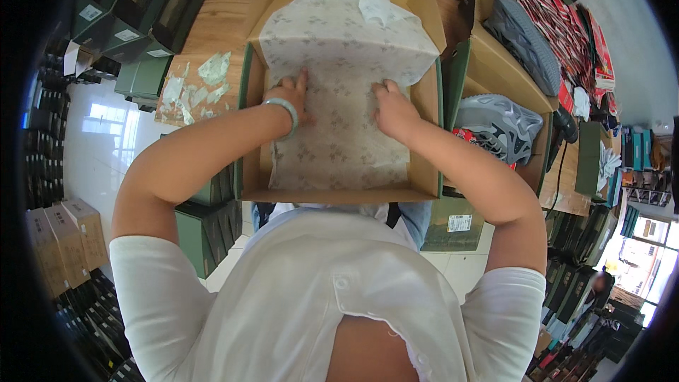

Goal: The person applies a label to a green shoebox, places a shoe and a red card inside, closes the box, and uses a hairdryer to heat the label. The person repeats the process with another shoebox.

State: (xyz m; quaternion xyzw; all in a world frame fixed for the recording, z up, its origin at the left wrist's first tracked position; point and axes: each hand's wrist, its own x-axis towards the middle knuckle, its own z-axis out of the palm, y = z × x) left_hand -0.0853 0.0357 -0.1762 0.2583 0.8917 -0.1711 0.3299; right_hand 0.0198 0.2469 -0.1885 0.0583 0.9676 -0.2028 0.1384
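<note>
An open shoe box (332, 197), green outside and brown inside, lies in front of me with its far flap raised. White tissue paper (343, 148) with a faint grey print lines its bottom. The far part of the sheet rises up against the flap, one corner crumpled. My left hand (291, 97), a pale bangle at its wrist, rests on the paper by the left wall, fingers apart. Near the right wall, my right hand (396, 110) touches the paper with bent fingers, the thumb apart from them. Neither hand holds anything that I can see.
To the right, another open box holds a grey sneaker (498, 124) and a dark grey shoe (520, 39). Red-and-white printed papers (544, 25) pile up behind it. Torn scraps (213, 69) lie on the wooden table at left. Green boxes (127, 7) are stacked at far left.
</note>
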